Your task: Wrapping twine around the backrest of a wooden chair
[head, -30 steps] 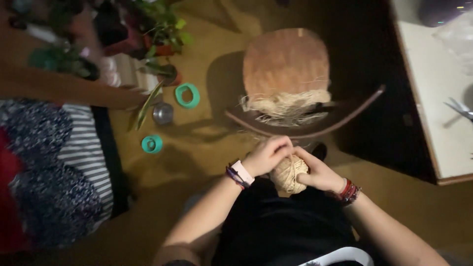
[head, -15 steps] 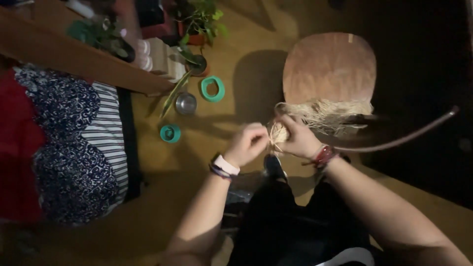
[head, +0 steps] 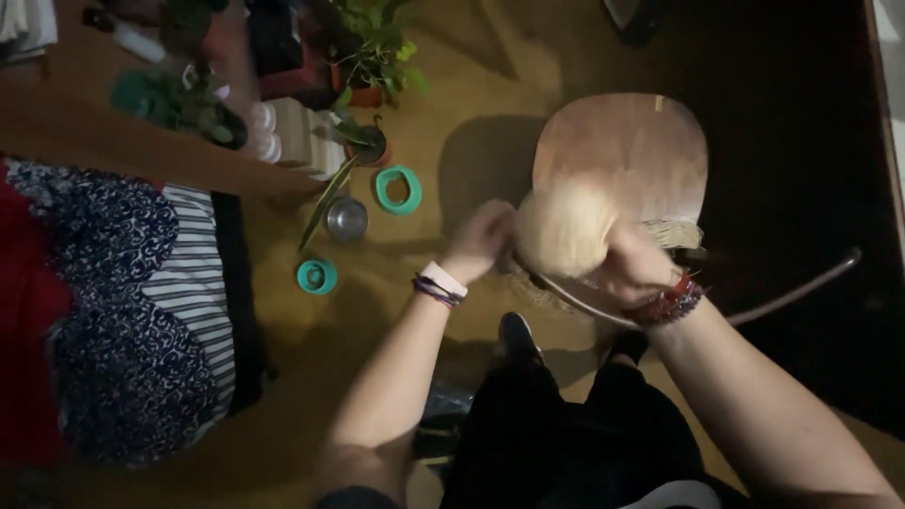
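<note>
Above ochre floor and wooden chair seat (head: pixel 622 141), both hands raised, fingers closed around pale twine ball (head: pixel 563 229).

The ball of pale straw-coloured twine (head: pixel 566 229) is round, fibrous and blurred at its edges, so the single windings cannot be made out. It is held up in the air above the wooden chair seat (head: pixel 622 146), covering the seat's near left part in the head view. The right hand (head: pixel 633 264) grips it from below and from the right side, fingers wrapped against its lower right curve. The left hand (head: pixel 483 240) is closed beside its left edge, touching or nearly touching it; which cannot be told. More loose fibre of the same colour (head: pixel 677 233) lies on the seat's near edge, just right of the ball
</note>
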